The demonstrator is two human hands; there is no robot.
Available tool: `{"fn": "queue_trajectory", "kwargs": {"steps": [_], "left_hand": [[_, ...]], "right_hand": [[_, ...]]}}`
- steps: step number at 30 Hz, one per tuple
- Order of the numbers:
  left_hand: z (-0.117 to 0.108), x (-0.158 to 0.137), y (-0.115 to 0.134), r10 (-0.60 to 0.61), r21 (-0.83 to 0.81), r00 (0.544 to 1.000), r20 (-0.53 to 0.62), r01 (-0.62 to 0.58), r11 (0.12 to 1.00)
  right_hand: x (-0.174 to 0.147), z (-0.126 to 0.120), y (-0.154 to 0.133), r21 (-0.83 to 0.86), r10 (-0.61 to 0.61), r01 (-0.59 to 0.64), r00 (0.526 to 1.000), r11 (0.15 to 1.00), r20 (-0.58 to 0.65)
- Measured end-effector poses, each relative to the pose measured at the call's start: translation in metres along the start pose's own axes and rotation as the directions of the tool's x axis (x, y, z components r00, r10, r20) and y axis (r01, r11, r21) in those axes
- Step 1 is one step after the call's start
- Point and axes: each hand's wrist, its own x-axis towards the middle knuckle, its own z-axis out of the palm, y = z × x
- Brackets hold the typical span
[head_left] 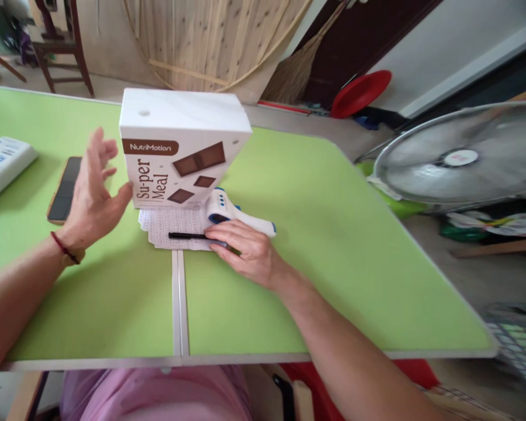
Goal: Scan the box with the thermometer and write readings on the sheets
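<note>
A white NutriMotion box (pixel 186 149) with brown chocolate-like pictures stands upright at the back of a sheaf of written paper sheets (pixel 170 228). My left hand (pixel 96 187) is raised at the box's left side with its fingers spread; the thumb tip is at the box's edge, and I cannot tell if it touches. My right hand (pixel 249 248) has its fingers closed on a black pen (pixel 186 235) lying over the front of the sheets. Just behind that hand is a white and blue handheld device, like an infrared thermometer (pixel 221 204), beside the box's lower right corner.
On the green folding table (pixel 355 280) a phone (pixel 65 190) lies behind my left wrist, and a white package (pixel 6 164) is at the far left. A metal seam (pixel 180 304) runs toward me. A large fan (pixel 460 158) stands beyond the right edge.
</note>
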Motion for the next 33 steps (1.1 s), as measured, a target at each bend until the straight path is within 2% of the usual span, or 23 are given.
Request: {"fn": "queue_trajectory", "kwargs": {"steps": [1, 3, 5, 6, 8, 10, 11, 12, 15, 16, 19, 21, 23, 25, 26, 27, 28, 30, 32, 33], "left_hand": [[-0.012, 0.007, -0.001, 0.05, 0.032, 0.997, -0.057, -0.048, 0.998], [-0.041, 0.02, -0.002, 0.054, 0.096, 0.998, -0.03, -0.051, 0.994], [-0.07, 0.029, -0.002, -0.089, 0.237, 0.996, 0.015, 0.083, 0.968], [-0.081, 0.031, -0.001, -0.207, 0.387, 0.977, 0.056, 0.17, 0.906], [-0.094, 0.029, 0.001, -0.394, 0.702, 0.917, 0.067, 0.238, 0.671], [-0.093, 0.022, -0.001, -0.545, 0.831, 0.836, 0.059, 0.261, 0.49], [-0.089, 0.018, -0.004, -0.582, 0.853, 0.811, 0.058, 0.263, 0.451], [-0.082, 0.013, -0.008, -0.571, 0.848, 0.815, 0.1, 0.23, 0.477], [-0.063, 0.0, -0.024, -0.384, 0.784, 0.918, 0.102, 0.164, 0.599], [-0.058, -0.003, -0.028, -0.374, 0.778, 0.925, 0.068, 0.186, 0.601], [-0.055, -0.01, -0.033, -0.403, 0.758, 0.914, -0.039, 0.29, 0.584], [-0.06, -0.013, -0.029, -0.429, 0.731, 0.902, -0.052, 0.327, 0.599], [-0.069, -0.017, -0.019, -0.507, 0.729, 0.862, -0.021, 0.36, 0.582], [-0.078, -0.026, -0.006, -0.6, 0.765, 0.8, 0.009, 0.381, 0.52], [-0.082, -0.033, 0.002, -0.602, 0.778, 0.798, 0.028, 0.361, 0.515], [-0.085, -0.041, 0.011, -0.593, 0.781, 0.804, 0.046, 0.341, 0.523], [-0.087, -0.051, 0.02, -0.597, 0.773, 0.8, 0.065, 0.338, 0.537], [-0.086, -0.075, 0.04, -0.633, 0.696, 0.769, 0.088, 0.407, 0.592], [-0.076, -0.102, 0.061, -0.628, 0.602, 0.776, 0.055, 0.476, 0.641], [-0.067, -0.116, 0.071, -0.589, 0.545, 0.808, 0.021, 0.484, 0.684]], "right_hand": [[0.0, 0.0, 0.0, -0.005, -0.004, 0.004, 1.0, 1.0, 0.001], [0.001, 0.0, 0.001, -0.008, -0.002, 0.002, 1.0, 1.0, 0.0], [0.002, 0.0, 0.001, -0.008, 0.006, -0.006, 1.0, 1.0, 0.0], [0.002, 0.0, 0.001, -0.01, 0.01, -0.01, 1.0, 1.0, 0.002], [0.002, -0.001, 0.001, -0.024, 0.017, -0.017, 1.0, 1.0, 0.013], [0.003, 0.0, 0.0, -0.048, 0.02, -0.019, 1.0, 0.999, 0.023], [0.003, 0.001, 0.0, -0.062, 0.016, -0.015, 1.0, 0.998, 0.025], [0.003, 0.001, 0.0, -0.077, 0.012, -0.009, 1.0, 0.997, 0.027], [0.003, 0.001, -0.002, -0.126, 0.011, -0.003, 0.998, 0.992, 0.062], [0.004, 0.0, -0.003, -0.141, 0.021, -0.009, 0.996, 0.99, 0.085], [0.008, -0.008, -0.015, -0.186, 0.047, -0.02, 0.989, 0.982, 0.14], [0.014, -0.016, -0.029, -0.163, 0.04, -0.016, 0.988, 0.987, 0.147], [0.022, -0.021, -0.047, -0.036, 0.035, -0.03, 0.988, 0.999, 0.153], [0.03, -0.019, -0.066, 0.187, 0.082, -0.12, 0.976, 0.975, 0.199], [0.033, -0.015, -0.075, 0.316, 0.131, -0.206, 0.961, 0.926, 0.243], [0.034, -0.01, -0.084, 0.446, 0.186, -0.316, 0.932, 0.838, 0.311], [0.034, -0.003, -0.093, 0.558, 0.244, -0.437, 0.889, 0.705, 0.389], [0.032, 0.012, -0.109, 0.697, 0.329, -0.62, 0.784, 0.36, 0.527], [0.026, 0.025, -0.125, 0.748, 0.382, -0.661, 0.706, 0.054, 0.596], [0.023, 0.031, -0.133, 0.77, 0.409, -0.637, 0.692, -0.042, 0.595]]}}
